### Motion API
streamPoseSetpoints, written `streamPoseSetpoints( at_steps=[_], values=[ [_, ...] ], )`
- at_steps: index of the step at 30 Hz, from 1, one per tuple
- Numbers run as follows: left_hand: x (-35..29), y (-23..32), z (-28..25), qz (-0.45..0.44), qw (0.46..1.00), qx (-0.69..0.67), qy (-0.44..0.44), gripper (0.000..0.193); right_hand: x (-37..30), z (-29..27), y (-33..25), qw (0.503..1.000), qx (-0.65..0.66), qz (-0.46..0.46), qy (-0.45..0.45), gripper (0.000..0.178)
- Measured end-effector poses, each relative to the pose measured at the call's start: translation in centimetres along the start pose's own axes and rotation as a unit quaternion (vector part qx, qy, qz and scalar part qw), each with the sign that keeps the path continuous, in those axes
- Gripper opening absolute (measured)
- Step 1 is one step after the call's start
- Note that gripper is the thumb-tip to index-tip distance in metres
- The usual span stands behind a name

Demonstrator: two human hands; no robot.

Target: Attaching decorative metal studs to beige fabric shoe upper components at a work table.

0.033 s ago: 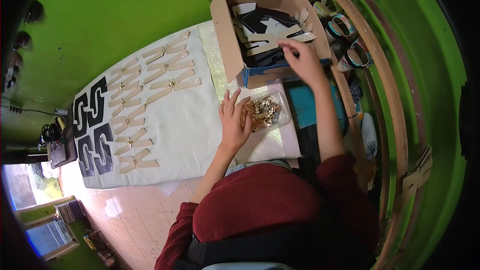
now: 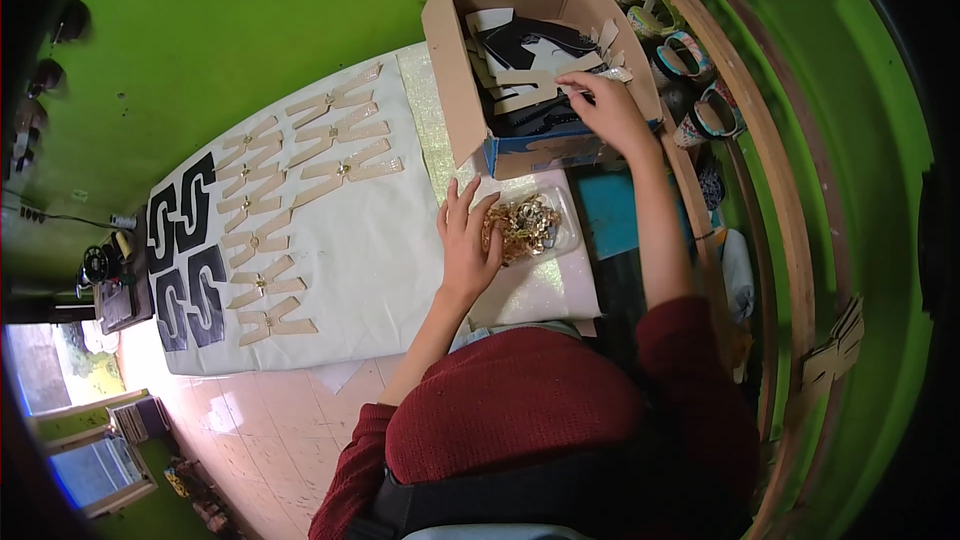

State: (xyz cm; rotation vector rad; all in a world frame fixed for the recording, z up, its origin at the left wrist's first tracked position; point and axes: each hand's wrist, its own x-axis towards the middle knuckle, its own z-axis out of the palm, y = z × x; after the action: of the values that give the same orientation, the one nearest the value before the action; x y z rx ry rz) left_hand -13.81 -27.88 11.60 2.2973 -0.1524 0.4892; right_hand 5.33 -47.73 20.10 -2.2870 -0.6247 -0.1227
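Note:
My left hand (image 2: 466, 245) rests with spread fingers at the left side of a clear plastic tray (image 2: 570, 223). Its fingertips are by the many small gold-coloured metal buckles (image 2: 530, 225) heaped inside. Above an open cardboard box (image 2: 455, 70), my right hand (image 2: 610, 110) reaches in with bent fingers that look apart. They touch or hover over a beige forked strap piece (image 2: 530, 80); contact is hard to judge. Black cut pieces (image 2: 515, 40) and pale ones lie in the box under it.
On the cloth-covered table (image 2: 370, 230), several beige cross-shaped straps (image 2: 345, 168) with gold buckles lie in rows. Black S-shaped pieces (image 2: 205, 295) are at its left end. Patterned sandals (image 2: 715, 110) sit by a wooden rack (image 2: 790, 200) on the right. A dark machine (image 2: 100, 270) stands far left.
My right hand has shifted slightly to the right over the box, and its fingers look a little more apart. My left hand stays in place.

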Motion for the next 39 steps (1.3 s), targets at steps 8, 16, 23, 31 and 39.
streamPoseSetpoints(
  at_steps=[8,16,23,31,39],
  values=[
    [0.5,-0.1,0.6,-0.008,1.0,0.019,0.009,0.039,5.4,0.6,8.8,0.921,-0.339,-0.005,-0.194,0.03],
    [-0.1,-0.4,-0.4,-0.025,0.999,0.02,0.026,0.037,4.1,-1.4,7.4,0.971,-0.222,-0.019,-0.083,0.045],
    [-0.2,-2.3,-3.8,-0.053,0.994,-0.006,0.095,0.034,0.6,-3.3,-0.3,0.999,0.037,-0.013,-0.007,0.045],
    [-2.7,-6.9,-8.8,-0.119,0.965,-0.089,0.216,0.028,-7.2,4.9,-9.1,0.965,0.219,-0.123,0.082,0.042],
    [-8.4,-11.4,-12.7,-0.249,0.921,-0.157,0.254,0.043,-13.2,18.3,-13.9,0.969,0.188,-0.161,-0.003,0.042]
  ],
)
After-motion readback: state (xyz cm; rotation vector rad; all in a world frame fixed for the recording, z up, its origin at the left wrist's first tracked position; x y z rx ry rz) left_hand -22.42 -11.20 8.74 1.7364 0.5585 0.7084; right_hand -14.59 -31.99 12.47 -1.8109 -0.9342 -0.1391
